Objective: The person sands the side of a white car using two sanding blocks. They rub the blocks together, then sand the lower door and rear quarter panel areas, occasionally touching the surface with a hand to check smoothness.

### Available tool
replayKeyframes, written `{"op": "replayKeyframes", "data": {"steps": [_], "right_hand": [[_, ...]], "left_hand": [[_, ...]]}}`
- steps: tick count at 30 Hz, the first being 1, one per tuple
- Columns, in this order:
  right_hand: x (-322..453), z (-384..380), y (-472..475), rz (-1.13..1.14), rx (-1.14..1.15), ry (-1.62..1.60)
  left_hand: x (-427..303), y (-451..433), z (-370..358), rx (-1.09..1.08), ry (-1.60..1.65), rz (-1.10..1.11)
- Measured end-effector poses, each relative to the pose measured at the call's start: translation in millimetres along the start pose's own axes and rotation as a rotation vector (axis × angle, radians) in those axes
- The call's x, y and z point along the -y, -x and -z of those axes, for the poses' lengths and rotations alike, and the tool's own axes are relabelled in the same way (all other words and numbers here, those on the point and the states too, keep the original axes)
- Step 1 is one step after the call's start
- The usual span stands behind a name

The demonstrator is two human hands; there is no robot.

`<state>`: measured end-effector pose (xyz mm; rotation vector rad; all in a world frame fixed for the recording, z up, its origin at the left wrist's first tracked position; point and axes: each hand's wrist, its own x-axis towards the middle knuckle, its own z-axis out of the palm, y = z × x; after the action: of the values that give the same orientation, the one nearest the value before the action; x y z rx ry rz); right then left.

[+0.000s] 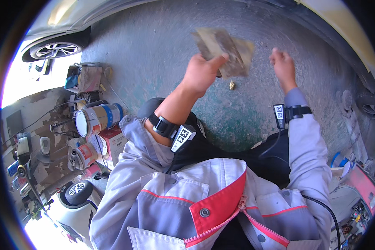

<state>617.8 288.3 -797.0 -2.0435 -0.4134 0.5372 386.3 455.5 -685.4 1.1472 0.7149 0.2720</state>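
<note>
My left hand grips several flat, thin pieces, tan and brown, perhaps sandpaper sheets, with the thumb lying on top. They fan out above the floor and are blurred. To the right, apart from the sheets, my right hand hangs in the air with its fingers curled; it is blurred, and whether it holds something small cannot be told. A small crumpled yellowish scrap lies on the grey-green floor below the sheets.
A car body with a wheel stands at the upper left, and another vehicle panel curves along the upper right. At left are a cardboard box, a paint bucket and a red-and-white carton. A red car part is at lower right.
</note>
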Motion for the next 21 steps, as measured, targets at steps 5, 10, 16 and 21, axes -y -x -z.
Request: {"op": "replayKeyframes", "data": {"steps": [5, 10, 16, 21], "right_hand": [[-101.3, -91.5, 21.0, -0.217, 0.474, 0.474], [-126.1, -169.0, 63.2, -0.230, 0.326, 0.642], [-154.5, -188.4, 60.3, -0.076, 0.345, 0.690], [-196.2, -164.3, 58.4, -0.074, 0.236, 0.635]], "left_hand": [[-18.9, -4.9, 48.2, -0.281, 0.171, -0.030], [-22.7, -7.1, 83.3, -0.391, 0.326, -0.062], [-14.7, -4.3, 112.1, -0.513, 0.340, -0.056], [-14.7, 5.4, 122.4, -0.436, 0.449, -0.027]]}}
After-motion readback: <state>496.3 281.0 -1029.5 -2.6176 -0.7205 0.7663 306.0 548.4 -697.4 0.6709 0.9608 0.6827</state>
